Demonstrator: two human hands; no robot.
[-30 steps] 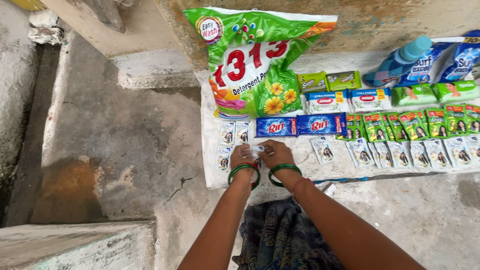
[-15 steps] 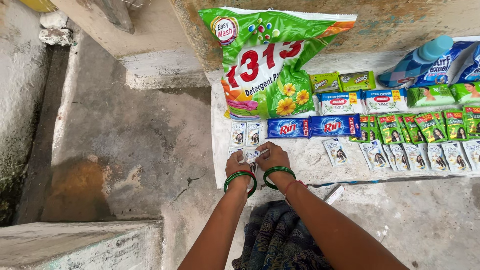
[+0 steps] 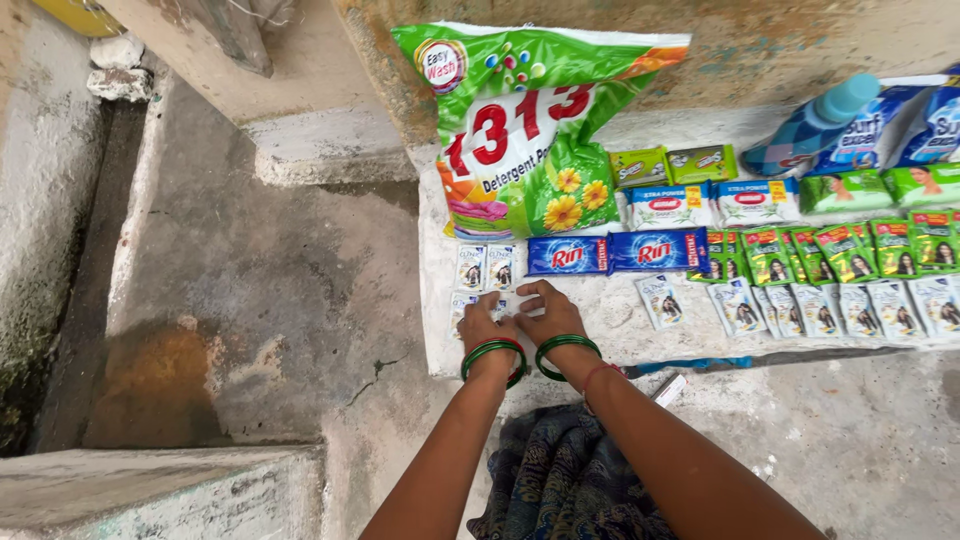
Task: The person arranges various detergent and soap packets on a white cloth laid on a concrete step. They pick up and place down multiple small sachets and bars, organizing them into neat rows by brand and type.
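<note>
Hands (image 3: 520, 322) pressed flat on white sachets (image 3: 478, 303), grip apart, beside blue soap bars (image 3: 615, 252).

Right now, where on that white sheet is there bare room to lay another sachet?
Bare sheet lies between the right hand and the lone sachet, below the blue bars. Right of it, sachet rows are packed. Both hands cover the left corner.

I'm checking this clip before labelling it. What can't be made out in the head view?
- Small sachets: partly covered by the left hand and right hand; grip unclear.
- Blue packets: cut off by the right edge.
- Patterned cloth: cut off by the bottom edge, partly behind the arms.
</note>
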